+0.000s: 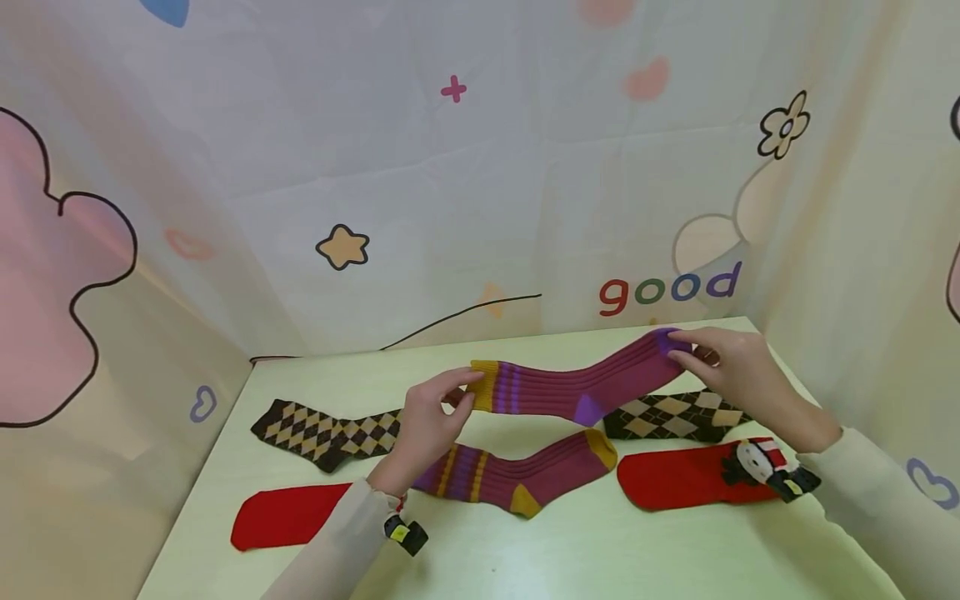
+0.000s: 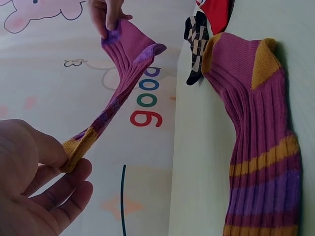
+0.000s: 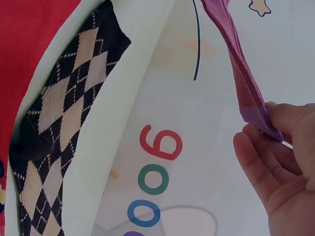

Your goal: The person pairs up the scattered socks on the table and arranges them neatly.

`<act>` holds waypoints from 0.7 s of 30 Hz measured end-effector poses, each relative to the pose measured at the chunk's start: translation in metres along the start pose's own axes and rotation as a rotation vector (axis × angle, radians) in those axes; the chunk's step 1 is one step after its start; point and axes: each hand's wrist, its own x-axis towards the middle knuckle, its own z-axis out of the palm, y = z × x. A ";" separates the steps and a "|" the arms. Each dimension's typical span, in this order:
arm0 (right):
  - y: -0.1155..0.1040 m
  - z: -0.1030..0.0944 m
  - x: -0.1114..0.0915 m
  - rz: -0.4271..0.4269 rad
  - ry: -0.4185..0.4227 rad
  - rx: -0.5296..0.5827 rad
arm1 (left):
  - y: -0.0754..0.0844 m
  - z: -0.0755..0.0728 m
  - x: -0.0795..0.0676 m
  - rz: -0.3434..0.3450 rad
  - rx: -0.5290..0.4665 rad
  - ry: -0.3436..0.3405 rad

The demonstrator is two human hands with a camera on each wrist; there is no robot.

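Note:
Both hands hold a magenta ribbed sock point(image 1: 555, 390) stretched out above the table. The left hand point(image 1: 435, 417) pinches its mustard cuff between thumb and fingers. At the other end, the right hand point(image 1: 731, 367) pinches the purple toe point(image 3: 263, 120). The sock's heel is purple, with purple stripes below the cuff. Beneath it on the table lies a second magenta sock point(image 1: 555, 475) with mustard toe and heel and striped leg; the left hand and wrist hide its cuff end.
Argyle socks lie left point(image 1: 300, 429) and right point(image 1: 660, 417) at the back. Red socks lie nearer, left point(image 1: 285, 517) and right point(image 1: 667, 479), the right one with a white face figure. A printed curtain point(image 1: 450, 183) rises behind the pale table point(image 1: 570, 558).

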 end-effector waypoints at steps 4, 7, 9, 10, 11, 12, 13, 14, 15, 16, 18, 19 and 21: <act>-0.006 0.000 0.000 -0.013 -0.008 0.004 | 0.001 -0.007 -0.005 -0.022 0.001 -0.002; -0.009 0.000 0.000 -0.019 -0.016 0.011 | 0.002 -0.012 -0.008 -0.036 0.006 -0.005; -0.011 0.001 0.000 -0.025 -0.020 0.018 | 0.002 -0.016 -0.009 -0.039 0.011 -0.003; -0.011 0.001 -0.001 -0.027 -0.023 0.021 | 0.002 -0.018 -0.010 -0.041 0.014 -0.003; -0.012 0.002 -0.001 -0.029 -0.024 0.025 | 0.002 -0.020 -0.011 -0.044 0.015 -0.002; -0.013 0.002 -0.001 -0.030 -0.029 0.031 | 0.002 -0.021 -0.012 -0.047 0.016 -0.003; -0.014 0.002 -0.001 -0.031 -0.035 0.036 | 0.002 -0.023 -0.013 -0.050 0.019 -0.004; -0.015 0.003 -0.001 -0.035 -0.041 0.041 | 0.003 -0.025 -0.014 -0.054 0.019 -0.008; -0.017 0.003 -0.001 -0.036 -0.048 0.049 | 0.003 -0.027 -0.015 -0.061 0.019 -0.013; -0.019 0.004 -0.001 -0.038 -0.056 0.054 | 0.003 -0.029 -0.016 -0.069 0.020 -0.019; -0.022 0.005 -0.001 -0.044 -0.070 0.065 | 0.004 -0.034 -0.019 -0.087 0.024 -0.027; -0.024 0.006 0.000 -0.046 -0.076 0.065 | 0.003 -0.036 -0.020 -0.095 0.024 -0.032; -0.027 0.008 0.000 -0.048 -0.085 0.065 | 0.002 -0.040 -0.023 -0.113 0.023 -0.040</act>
